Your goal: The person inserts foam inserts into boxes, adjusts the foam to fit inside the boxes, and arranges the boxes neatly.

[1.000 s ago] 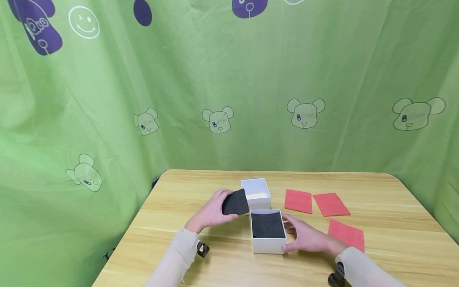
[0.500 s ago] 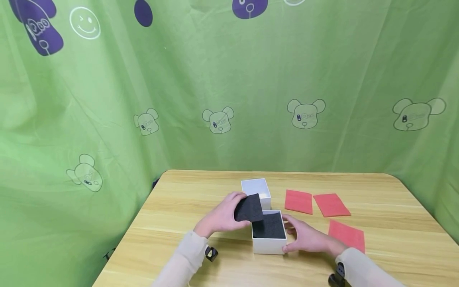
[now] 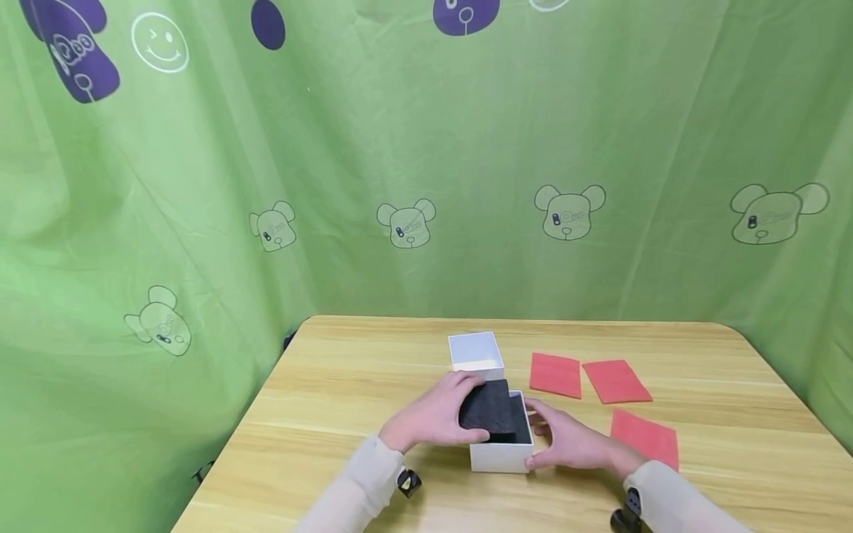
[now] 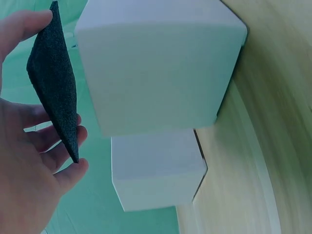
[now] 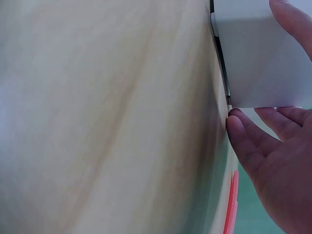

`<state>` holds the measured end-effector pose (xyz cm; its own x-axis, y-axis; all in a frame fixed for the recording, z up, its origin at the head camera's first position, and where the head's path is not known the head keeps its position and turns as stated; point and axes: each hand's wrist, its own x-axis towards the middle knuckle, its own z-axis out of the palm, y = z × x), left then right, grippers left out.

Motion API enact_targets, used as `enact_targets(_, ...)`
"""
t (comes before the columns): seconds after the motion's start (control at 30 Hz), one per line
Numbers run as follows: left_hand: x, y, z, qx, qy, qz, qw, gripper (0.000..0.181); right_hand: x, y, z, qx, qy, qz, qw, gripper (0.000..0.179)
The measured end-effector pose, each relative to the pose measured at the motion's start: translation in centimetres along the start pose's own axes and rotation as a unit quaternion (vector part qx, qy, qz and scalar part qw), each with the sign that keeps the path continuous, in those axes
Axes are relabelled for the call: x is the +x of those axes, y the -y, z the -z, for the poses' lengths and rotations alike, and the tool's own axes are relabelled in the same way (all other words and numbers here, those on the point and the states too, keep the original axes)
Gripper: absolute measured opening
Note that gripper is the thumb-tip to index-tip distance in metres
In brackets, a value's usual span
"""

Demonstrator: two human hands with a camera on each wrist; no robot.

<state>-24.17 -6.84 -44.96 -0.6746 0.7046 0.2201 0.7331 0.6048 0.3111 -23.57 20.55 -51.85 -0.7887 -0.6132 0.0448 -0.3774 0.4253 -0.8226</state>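
Note:
My left hand (image 3: 436,418) pinches a thin black foam sheet (image 3: 489,409) by its edges, thumb on one side and fingers on the other. That sheet hangs just over the open top of the nearer white box (image 3: 501,459), covering part of it. Inside this box lies dark foam (image 3: 520,416), seen at the right. In the left wrist view the held foam sheet (image 4: 56,80) looks apart from the box wall (image 4: 161,78). My right hand (image 3: 569,440) holds the same box from its right side, thumb at the near corner and fingers along the side wall (image 5: 268,63).
A second white box (image 3: 476,352), open at the top, stands just behind the nearer one. Three red foam sheets (image 3: 556,375) lie flat on the wooden table (image 3: 373,348) to the right. A green curtain (image 3: 466,281) hangs behind the table.
My left hand has carried the black foam sheet rightward and nearer, from beside the boxes to over the nearer box. The right hand and both boxes have stayed put.

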Motion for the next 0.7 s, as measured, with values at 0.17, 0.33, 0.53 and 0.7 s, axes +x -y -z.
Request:
enact_targets(0.17, 0.4, -0.7, -0.4, 0.015, 0.004, -0.013, 0.9998, 0.083, -0.1, 0.2, 0.0, 0.004, 0.002, 0.012, 0.9999, 0.104)
enact_targets(0.33, 0.6, -1.0, -1.0, 0.036, 0.012, -0.017, 0.9991, 0.083, -0.1, 0.4, 0.0, 0.006, 0.001, 0.018, 0.9998, 0.101)
enact_targets(0.53, 0.9, -1.1, -1.6, 0.05, 0.007, -0.017, 0.9986, 0.082, -0.1, 0.3, 0.0, 0.005, 0.001, 0.015, 0.9999, 0.102)
enact_targets(0.7, 0.9, -1.2, -1.9, 0.054, 0.004, -0.017, 0.9984, 0.082, -0.2, 0.1, 0.0, 0.003, -0.002, 0.021, 0.9998, 0.102)
